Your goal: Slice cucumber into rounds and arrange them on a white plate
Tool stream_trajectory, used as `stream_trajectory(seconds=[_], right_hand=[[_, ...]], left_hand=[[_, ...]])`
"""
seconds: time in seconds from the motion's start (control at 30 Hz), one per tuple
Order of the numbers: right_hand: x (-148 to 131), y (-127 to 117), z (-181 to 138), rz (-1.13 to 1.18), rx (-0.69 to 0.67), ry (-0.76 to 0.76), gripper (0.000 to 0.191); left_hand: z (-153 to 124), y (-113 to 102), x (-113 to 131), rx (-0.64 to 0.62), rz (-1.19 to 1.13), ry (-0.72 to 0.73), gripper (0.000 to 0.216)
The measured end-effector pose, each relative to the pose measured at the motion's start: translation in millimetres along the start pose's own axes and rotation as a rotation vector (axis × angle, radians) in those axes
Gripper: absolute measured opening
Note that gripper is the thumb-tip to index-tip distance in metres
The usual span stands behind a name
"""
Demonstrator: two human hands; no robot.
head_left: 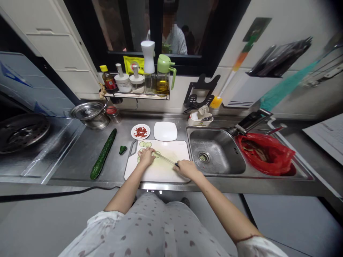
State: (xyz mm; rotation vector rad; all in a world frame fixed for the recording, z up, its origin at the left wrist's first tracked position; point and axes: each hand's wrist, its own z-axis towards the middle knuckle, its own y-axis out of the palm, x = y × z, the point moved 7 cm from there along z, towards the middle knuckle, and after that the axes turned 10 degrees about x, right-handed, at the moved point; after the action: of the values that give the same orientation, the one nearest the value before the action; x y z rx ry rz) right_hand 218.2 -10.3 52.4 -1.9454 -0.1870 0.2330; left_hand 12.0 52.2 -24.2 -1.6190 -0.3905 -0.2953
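Note:
My right hand [187, 168] is wrapped round the dark handle of a kitchen knife [166, 157]. Its blade points left across a white cutting board [168, 173], the tip close to my left fingers. Bent over pale green cucumber slices [145, 144] on the board's left part, my left hand [146, 157] presses on some of them and partly hides them. More slices show just past its fingertips by the blade. To the left of the board lie a whole cucumber [104, 153] and a short dark green cucumber end [122, 150].
Behind the board stand a small plate [133, 132] of chopped red pieces and a white plate [165, 131]. A sink [218, 167] is on the right, with a red plastic bag [281, 157] beside it. A lidded pot [98, 121] stands back left, below a condiment rack [136, 95].

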Motion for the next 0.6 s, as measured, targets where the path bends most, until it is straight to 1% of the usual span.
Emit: stream_trajectory(seconds=[0.07,0.2,0.27,0.33,0.47,0.6], right_hand=[[6.5,8.5,-7.9,0.086,0.029,0.028,0.046],[21.7,35.0,-23.5,0.257,0.116,0.165,0.050],[27.0,46.9,-28.5,0.312,0.157,0.236,0.052],[29.0,54.3,-31.0,0.334,0.178,0.275,0.052],[29.3,55.9,-32.1,0.340,0.184,0.304,0.051],[28.6,53.5,-32.0,0.345,0.190,0.309,0.050]], left_hand=[[0.1,-0.1,-0.4,0.002,-0.001,-0.003,0.028],[0.4,-1.2,1.0,0.004,-0.014,0.002,0.027],[0.6,-1.0,2.1,0.002,-0.010,-0.007,0.027],[0.8,0.2,3.4,0.001,0.002,-0.032,0.026],[1.5,2.9,8.6,0.031,0.022,-0.070,0.024],[1.7,2.0,13.1,0.061,0.019,-0.100,0.017]])
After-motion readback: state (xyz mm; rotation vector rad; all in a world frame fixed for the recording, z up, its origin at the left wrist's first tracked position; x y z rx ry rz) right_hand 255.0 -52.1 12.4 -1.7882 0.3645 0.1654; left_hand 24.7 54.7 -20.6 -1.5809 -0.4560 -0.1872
